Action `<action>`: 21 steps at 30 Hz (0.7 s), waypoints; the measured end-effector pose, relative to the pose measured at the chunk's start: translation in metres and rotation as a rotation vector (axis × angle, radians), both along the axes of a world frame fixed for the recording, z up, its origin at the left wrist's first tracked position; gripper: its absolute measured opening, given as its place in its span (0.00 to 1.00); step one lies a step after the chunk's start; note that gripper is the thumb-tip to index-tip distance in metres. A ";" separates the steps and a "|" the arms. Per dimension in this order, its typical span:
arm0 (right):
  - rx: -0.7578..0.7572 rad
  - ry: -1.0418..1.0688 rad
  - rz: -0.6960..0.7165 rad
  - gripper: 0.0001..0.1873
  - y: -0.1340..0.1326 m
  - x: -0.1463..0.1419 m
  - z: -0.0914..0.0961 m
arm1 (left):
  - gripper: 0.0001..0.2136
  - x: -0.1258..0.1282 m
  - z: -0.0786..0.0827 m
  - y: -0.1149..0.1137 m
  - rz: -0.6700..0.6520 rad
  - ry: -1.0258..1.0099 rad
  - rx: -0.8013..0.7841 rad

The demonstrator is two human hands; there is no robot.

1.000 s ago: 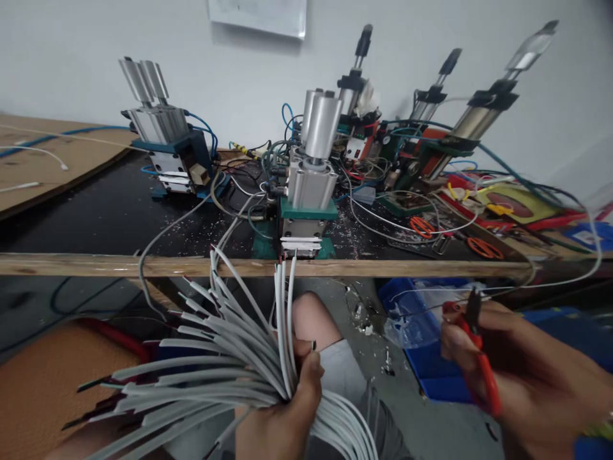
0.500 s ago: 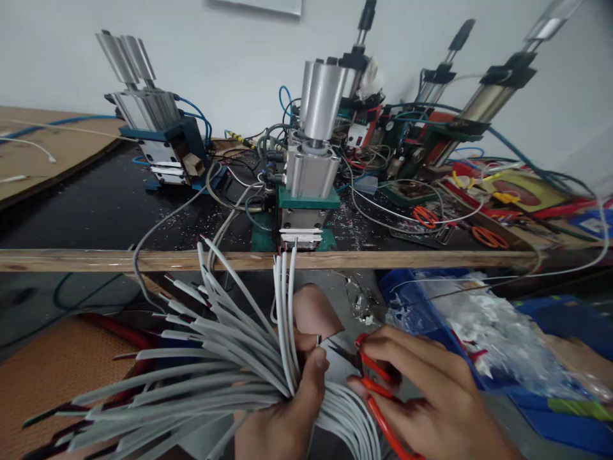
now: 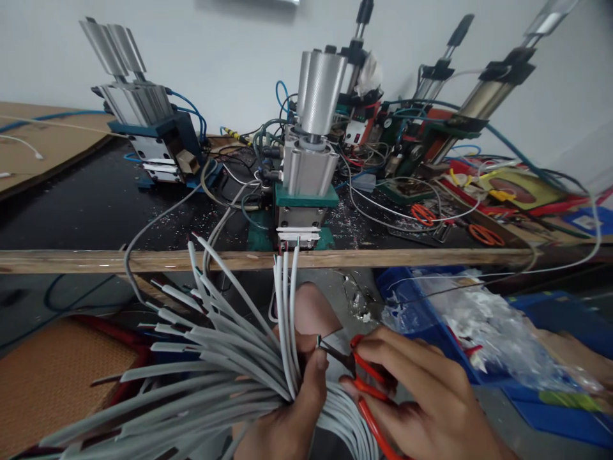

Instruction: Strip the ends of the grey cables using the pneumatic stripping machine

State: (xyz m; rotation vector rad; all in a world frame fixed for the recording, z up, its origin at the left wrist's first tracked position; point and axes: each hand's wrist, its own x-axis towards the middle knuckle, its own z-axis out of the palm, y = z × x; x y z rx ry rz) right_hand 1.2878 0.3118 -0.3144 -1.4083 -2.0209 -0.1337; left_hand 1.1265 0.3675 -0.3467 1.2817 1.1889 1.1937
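Observation:
A thick bundle of white-grey cables (image 3: 230,364) fans out to the left, several ends showing dark, red or green inner wires. My left hand (image 3: 287,415) is closed round the bundle, its thumb pinching one cable end (image 3: 318,342) upright. Beyond the hand the cables curve downward in a loop. My right hand (image 3: 416,390) is closed on red-handled scissors (image 3: 366,377). The blades point left, their tips at the pinched cable end; whether they touch it I cannot tell.
A bench with a wooden front edge (image 3: 96,260) runs ahead, bearing a central pneumatic press (image 3: 309,160), a left press (image 3: 148,128), more machines and orange-handled scissors (image 3: 486,234). Under its right side stands a blue bin (image 3: 431,319) with clear plastic bags. A woven seat (image 3: 52,383) is at left.
The scissors have moved left, and their tips are now at the pinched cable end. The blades look closer together. The view has shifted slightly.

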 end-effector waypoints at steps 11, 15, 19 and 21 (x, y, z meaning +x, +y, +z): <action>0.087 -0.172 0.030 0.08 0.003 0.012 -0.004 | 0.09 0.001 0.006 -0.004 0.027 0.037 0.035; 0.140 -0.239 0.037 0.07 0.006 0.015 -0.002 | 0.05 0.002 0.012 -0.004 0.014 0.010 -0.001; 0.128 -0.270 0.055 0.08 0.006 0.016 0.004 | 0.08 0.003 0.013 -0.001 -0.027 -0.026 -0.052; 0.094 -0.273 0.061 0.08 0.006 0.016 0.007 | 0.09 0.003 0.012 0.000 -0.032 -0.022 -0.061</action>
